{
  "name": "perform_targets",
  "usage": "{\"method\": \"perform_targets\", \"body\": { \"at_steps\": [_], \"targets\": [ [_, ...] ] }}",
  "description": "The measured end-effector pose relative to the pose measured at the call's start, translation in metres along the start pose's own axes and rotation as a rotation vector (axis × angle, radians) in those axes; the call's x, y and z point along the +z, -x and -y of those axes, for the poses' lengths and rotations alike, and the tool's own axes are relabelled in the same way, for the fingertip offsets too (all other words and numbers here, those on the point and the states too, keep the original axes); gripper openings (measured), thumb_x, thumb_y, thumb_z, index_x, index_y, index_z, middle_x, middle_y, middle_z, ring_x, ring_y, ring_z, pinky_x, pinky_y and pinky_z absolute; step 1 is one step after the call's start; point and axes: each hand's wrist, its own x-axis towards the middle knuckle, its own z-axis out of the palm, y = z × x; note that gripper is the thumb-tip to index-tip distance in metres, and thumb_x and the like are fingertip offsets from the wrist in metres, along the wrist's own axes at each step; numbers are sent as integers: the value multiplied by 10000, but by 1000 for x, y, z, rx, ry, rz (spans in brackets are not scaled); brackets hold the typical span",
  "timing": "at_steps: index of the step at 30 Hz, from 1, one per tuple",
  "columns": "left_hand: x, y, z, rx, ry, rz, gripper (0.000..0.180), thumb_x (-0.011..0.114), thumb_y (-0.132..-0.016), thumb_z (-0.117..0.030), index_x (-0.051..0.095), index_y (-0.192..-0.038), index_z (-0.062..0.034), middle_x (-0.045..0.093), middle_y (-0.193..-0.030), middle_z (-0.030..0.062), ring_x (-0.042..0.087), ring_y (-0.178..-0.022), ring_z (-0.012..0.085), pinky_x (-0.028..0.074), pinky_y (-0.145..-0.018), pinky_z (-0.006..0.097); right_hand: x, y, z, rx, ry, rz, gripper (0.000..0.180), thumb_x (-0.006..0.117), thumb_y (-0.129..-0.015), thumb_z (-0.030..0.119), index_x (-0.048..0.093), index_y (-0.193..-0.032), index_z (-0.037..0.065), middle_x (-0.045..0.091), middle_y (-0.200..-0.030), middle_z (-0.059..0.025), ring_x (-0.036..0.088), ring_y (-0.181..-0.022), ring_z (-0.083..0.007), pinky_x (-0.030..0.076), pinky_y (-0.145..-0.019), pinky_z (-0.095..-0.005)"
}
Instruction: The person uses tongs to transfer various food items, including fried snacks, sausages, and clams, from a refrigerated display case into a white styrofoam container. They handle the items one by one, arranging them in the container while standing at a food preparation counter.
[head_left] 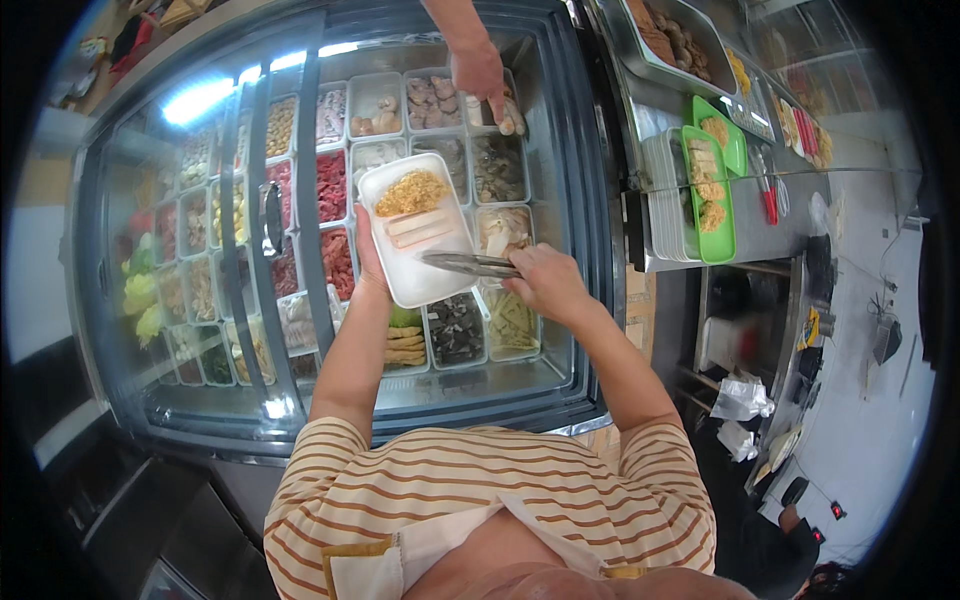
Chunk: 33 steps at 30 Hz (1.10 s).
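The right hand (548, 288) is closed around the upper end of metal tongs (480, 264), its fingers squeezing the arms close together; their tips lie over the bare part of a white tray (420, 285), though whether they touch it cannot be told. The left hand (370, 258) grips that tray by its left side, most of its fingers hidden underneath. The tray, slightly tilted, is held above the open half of a display chest (602, 290), and carries a heap of crinkled yellow noodles (412, 193) with pale, pinkish sticks (420, 228) lying just below it. Around it sit rows of clear tubs, among them red sliced meat (332, 187), black shreds (458, 330) and yellowish rolls (405, 347). At the chest's far side, another person's hand (478, 78) reaches in, index finger extended toward a corner tub. A sliding glass panel (160, 392) covers the left half, with more tubs beneath. Off to the right, a steel worktop (655, 120) bears a stack of white trays (662, 200), a green tray (722, 247) of food beside it, and a red-handled utensil (770, 203) farther along.
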Motion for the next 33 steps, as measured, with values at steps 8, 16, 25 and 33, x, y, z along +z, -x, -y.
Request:
{"method": "perform_targets", "body": {
  "at_steps": [8,16,25,33],
  "targets": [
    [-30,-13,7,33,-33,-56,921,390,-821,-768,350,-1423,-72,486,-1344,193,511,-1190,376,411,-1019,519,37,-38,-5,144,-50,97,305,646,-836,331,569,-938,54,637,-896,-106,600,-916,-295,474,-747,-428],
    [-40,-29,6,77,2,-41,897,407,-835,-745,346,-1426,-74,479,-1357,181,507,-1201,374,414,-1016,527,33,-26,0,88,27,84,316,672,-815,332,602,-964,62,645,-914,-109,598,-916,-272,486,-777,-390],
    [-58,-31,11,162,-13,-71,847,361,-869,-725,343,-1432,-93,463,-1375,164,511,-1191,356,425,-1005,507,63,-54,-32,696,-246,-120,402,690,-786,402,582,-938,46,668,-944,-131,644,-858,-346,505,-737,-435],
    [-69,-40,27,185,-11,-117,810,345,-896,-697,328,-1444,-101,437,-1404,134,480,-1223,321,402,-1026,465,126,-148,-119,1000,-238,87,657,688,-773,480,546,-1123,-57,647,-1067,-225,635,-1011,-346,503,-864,-417]
  ]
}}
